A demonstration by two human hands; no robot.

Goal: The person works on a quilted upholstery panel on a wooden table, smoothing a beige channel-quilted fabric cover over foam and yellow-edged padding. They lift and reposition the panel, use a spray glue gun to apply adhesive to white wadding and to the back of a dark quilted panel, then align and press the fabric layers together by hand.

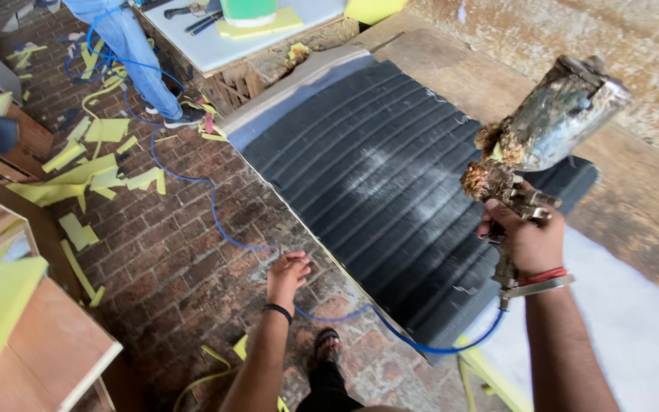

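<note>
Padding (375,175), black and ribbed, flat on a workbench (634,206) beyond the fingers. Spray gun (532,149), crusted cup up, clamped in right hand (526,238), aimed across it. Blue hose (192,179) trailing on bricks. Left hand (287,276) empty, fingers loosely apart.

No packages, labels, signs or screens can be made out anywhere in this view.

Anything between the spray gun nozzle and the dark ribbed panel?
Nothing visible. The right hand holds the spray gun over the dark ribbed panel; the left hand hangs off the panel's edge, apart.
</note>
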